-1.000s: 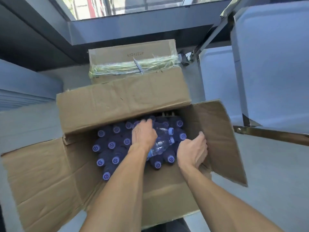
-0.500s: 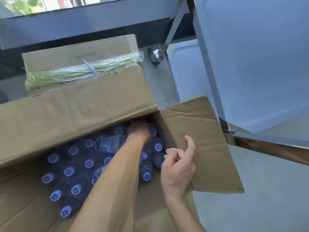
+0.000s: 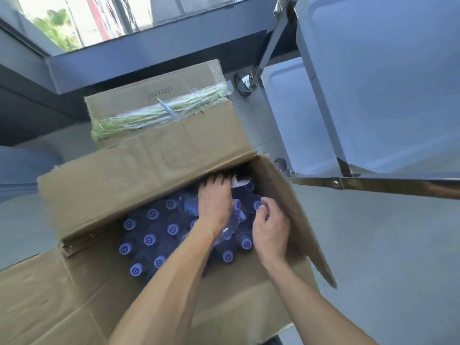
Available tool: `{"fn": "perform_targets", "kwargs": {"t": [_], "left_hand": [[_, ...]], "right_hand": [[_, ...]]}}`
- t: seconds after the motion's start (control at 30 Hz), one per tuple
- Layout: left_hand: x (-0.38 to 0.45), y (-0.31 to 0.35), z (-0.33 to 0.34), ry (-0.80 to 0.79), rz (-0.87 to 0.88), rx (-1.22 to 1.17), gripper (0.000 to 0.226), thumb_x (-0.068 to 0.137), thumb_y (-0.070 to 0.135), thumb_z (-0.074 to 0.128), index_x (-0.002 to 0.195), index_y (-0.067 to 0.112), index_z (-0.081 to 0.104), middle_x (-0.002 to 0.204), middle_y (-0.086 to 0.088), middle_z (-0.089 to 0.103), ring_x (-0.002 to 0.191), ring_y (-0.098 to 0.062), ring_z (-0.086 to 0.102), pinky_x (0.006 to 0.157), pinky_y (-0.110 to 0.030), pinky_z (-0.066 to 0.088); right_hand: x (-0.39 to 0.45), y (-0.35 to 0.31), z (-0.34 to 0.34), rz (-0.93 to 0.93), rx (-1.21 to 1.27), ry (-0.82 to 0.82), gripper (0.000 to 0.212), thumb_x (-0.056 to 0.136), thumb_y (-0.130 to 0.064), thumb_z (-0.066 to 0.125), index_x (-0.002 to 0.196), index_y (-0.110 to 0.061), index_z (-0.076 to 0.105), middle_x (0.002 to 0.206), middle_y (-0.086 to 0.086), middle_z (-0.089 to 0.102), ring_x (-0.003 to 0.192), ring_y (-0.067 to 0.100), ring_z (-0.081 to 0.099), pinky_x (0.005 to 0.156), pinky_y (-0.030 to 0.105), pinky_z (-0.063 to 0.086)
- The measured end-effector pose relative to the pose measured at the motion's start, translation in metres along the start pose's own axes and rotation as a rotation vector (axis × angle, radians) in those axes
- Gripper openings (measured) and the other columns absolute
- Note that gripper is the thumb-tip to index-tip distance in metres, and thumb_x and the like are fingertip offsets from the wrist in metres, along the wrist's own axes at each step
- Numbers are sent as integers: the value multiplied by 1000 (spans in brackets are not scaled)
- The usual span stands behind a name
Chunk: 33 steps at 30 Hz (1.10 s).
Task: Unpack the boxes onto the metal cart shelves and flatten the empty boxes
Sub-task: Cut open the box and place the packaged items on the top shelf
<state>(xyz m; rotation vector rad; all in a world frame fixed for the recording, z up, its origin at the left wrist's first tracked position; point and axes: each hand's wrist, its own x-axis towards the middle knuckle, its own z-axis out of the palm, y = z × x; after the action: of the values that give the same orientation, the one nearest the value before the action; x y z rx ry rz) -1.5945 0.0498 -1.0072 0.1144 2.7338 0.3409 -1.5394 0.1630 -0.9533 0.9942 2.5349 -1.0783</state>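
An open cardboard box holds several upright water bottles with blue caps. One clear bottle lies on its side on top of them, under my left wrist. My left hand reaches palm down into the box's far right corner, with fairly straight fingers over the bottles and its fingertips in shadow under the far flap. My right hand is inside the box by the right flap, fingers curled round the capped top of a bottle. The metal cart stands to the right.
A second, taped cardboard box sits behind the open one, against a dark window ledge. The cart's caster wheel and chrome leg stand just right of it. The cart's front rail juts out near the open box's right flap.
My left hand stays deep in the far corner. My right hand, raised above the right flap half a second ago, has dropped into the box beside the left hand. The view shifted left.
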Motion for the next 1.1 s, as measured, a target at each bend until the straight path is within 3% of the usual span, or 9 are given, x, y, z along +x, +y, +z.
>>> {"fn": "perform_targets", "kwargs": {"t": [0.13, 0.23, 0.33, 0.4, 0.53, 0.7, 0.9, 1.03, 1.1], "left_hand": [[-81, -34, -28, 65, 65, -130, 21, 63, 1, 69, 80, 8, 59, 132, -17, 59, 108, -33, 56, 70, -39, 45], [-131, -54, -24, -229, 34, -24, 20, 78, 6, 57, 96, 15, 52, 150, -12, 38, 126, -30, 43, 72, -34, 34], [-162, -77, 4, -441, -89, -83, 27, 89, 12, 52, 116, 14, 53, 160, -6, 21, 135, -27, 35, 84, -39, 43], [-170, -86, 19, -423, -187, -287, 25, 89, 15, 54, 114, 11, 57, 155, -4, 32, 133, -28, 38, 89, -42, 47], [-167, -95, 35, -71, -611, -685, 16, 86, 12, 55, 100, 11, 62, 109, -7, 61, 98, -31, 58, 77, -37, 43], [-182, -96, 46, -254, -809, -805, 9, 82, 19, 65, 83, 11, 66, 89, -8, 71, 89, -30, 64, 71, -34, 48], [-183, -100, 54, -141, -923, -565, 19, 86, 17, 57, 103, 12, 63, 108, -12, 67, 101, -36, 62, 83, -39, 48], [-184, -108, 78, -411, -1032, -602, 34, 86, 28, 61, 113, 7, 66, 121, -17, 63, 114, -36, 59, 87, -37, 49], [-186, -109, 87, -356, -1061, -625, 29, 85, 26, 61, 106, 9, 70, 117, -16, 66, 111, -35, 60, 85, -36, 49]], "right_hand": [[-14, -36, 17, 38, 11, -55, 26, 98, -23, 49, 113, -12, 67, 110, 8, 70, 108, 30, 59, 91, 34, 43], [-35, -48, 43, -19, -146, -231, 22, 93, -21, 55, 104, -7, 69, 102, 13, 70, 99, 34, 62, 84, 37, 47], [-62, -32, 73, -130, -601, -446, 30, 88, -30, 58, 105, -8, 71, 111, 13, 64, 107, 33, 59, 86, 38, 50], [-78, -15, 91, -247, -793, -479, 35, 88, -33, 58, 110, -8, 68, 127, 9, 52, 116, 29, 50, 89, 38, 46], [-108, 12, 111, -276, -809, -375, 33, 90, -29, 59, 117, -10, 56, 123, 12, 50, 113, 31, 52, 83, 40, 46], [-133, 37, 114, 54, -586, -449, 30, 94, -30, 57, 113, -8, 62, 110, 16, 67, 106, 35, 61, 84, 37, 48], [-115, 31, 119, -87, -648, -442, 16, 90, -19, 56, 99, -7, 62, 102, 15, 67, 98, 36, 63, 80, 37, 50], [-102, 36, 120, -156, -795, -463, 21, 89, -15, 55, 107, -6, 61, 109, 16, 65, 102, 37, 63, 80, 37, 49], [-99, 42, 120, -187, -809, -476, 22, 90, -19, 56, 106, -6, 62, 108, 15, 66, 100, 36, 63, 78, 36, 48]]}}
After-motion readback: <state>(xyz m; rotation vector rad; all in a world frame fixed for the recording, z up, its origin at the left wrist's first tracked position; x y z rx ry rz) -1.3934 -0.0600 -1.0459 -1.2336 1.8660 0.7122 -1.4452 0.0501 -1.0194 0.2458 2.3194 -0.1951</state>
